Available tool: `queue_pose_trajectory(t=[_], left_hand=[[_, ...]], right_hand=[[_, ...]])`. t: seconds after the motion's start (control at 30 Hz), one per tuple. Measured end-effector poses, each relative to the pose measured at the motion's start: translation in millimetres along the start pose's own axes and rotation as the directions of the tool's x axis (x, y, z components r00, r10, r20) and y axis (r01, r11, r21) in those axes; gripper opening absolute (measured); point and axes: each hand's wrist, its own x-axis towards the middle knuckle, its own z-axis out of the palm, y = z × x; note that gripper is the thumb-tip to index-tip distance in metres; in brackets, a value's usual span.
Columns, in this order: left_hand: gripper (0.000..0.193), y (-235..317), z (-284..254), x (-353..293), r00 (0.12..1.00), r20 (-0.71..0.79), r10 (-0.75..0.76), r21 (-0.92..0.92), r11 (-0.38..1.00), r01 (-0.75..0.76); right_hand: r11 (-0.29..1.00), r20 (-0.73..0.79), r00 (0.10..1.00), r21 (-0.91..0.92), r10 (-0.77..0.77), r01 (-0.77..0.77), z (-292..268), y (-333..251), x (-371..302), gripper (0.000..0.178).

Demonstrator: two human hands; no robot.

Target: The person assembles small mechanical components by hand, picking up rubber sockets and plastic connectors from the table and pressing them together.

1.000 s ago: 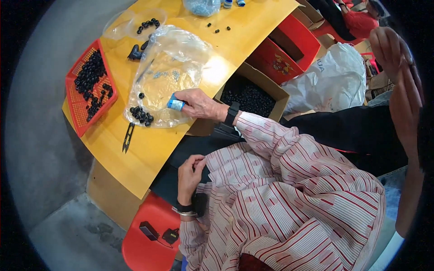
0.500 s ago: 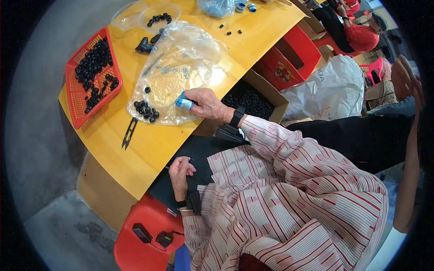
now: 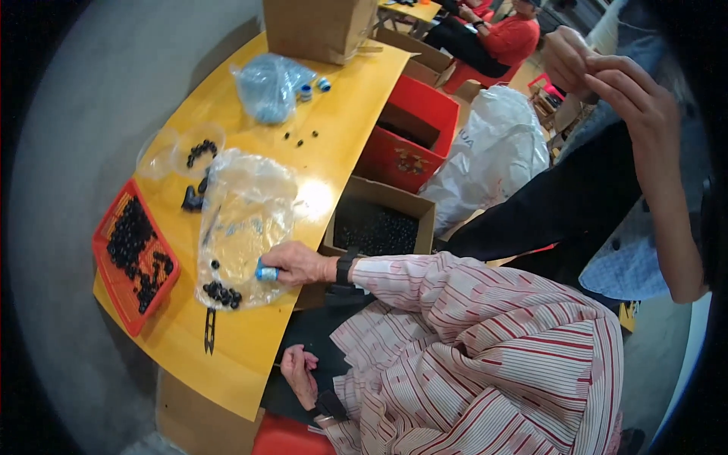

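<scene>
My right hand [image 3: 297,264] is closed around a small blue cylinder with a white label [image 3: 266,271], over the near edge of a clear plastic bag [image 3: 250,193] lying on the yellow table [image 3: 250,371]. My left hand [image 3: 301,373] rests low over my lap beside the table edge, fingers curled in; what they hold, if anything, is too small to make out. Several round black beads [image 3: 222,294] sit on the bag's corner near black thread snips [image 3: 210,331]. Small pale pieces [image 3: 246,227] show on the bag.
An orange-red basket [image 3: 165,292] of black pieces stands at the table's left. Farther along are a blue-tinted bag [image 3: 265,95] and a cardboard box [image 3: 315,34]. Beside the table are a carton [image 3: 425,224] of black pieces and a red bin [image 3: 413,163]. Another person's hands [image 3: 607,76] are raised nearby.
The view has shifted, bringing the cardboard box and another person's raised hands into sight. My right hand keeps the blue cylinder over the bag; my left hand stays low with curled fingers.
</scene>
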Motion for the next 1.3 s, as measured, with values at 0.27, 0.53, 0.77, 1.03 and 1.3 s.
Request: queue_pose_trajectory(t=[0.27,0.53,0.77,1.03,1.3], left_hand=[[0.016,-3.6,-6.7,-3.7,0.999,-0.019,0.039,-0.077,0.996,-0.04],[0.018,-2.9,-5.8,-6.8,0.999,-0.035,0.02,-0.078,0.997,-0.023],[0.019,-9.7,-10.9,-9.8,0.998,-0.066,0.009,-0.083,0.996,-0.015],[0.02,-9.9,-7.6,-6.6,0.998,-0.055,0.012,-0.071,0.997,-0.016],[0.019,-8.7,-8.7,-8.6,0.998,-0.066,0.017,-0.059,0.998,-0.021]], right_hand=[[0.995,-0.014,1.0,-0.104,0.003,-0.004,-67.5,-51.8,34.9,0.017],[0.992,0.041,0.999,-0.124,0.015,-0.01,-18.8,-2.4,1.2,0.018],[0.992,0.088,0.996,-0.129,0.022,-0.01,-6.1,1.6,-5.1,0.019],[0.987,0.127,0.991,-0.159,0.035,-0.014,-9.2,3.4,-7.2,0.021],[0.984,0.174,0.984,-0.177,0.04,-0.009,-2.1,1.5,-7.9,0.023]])
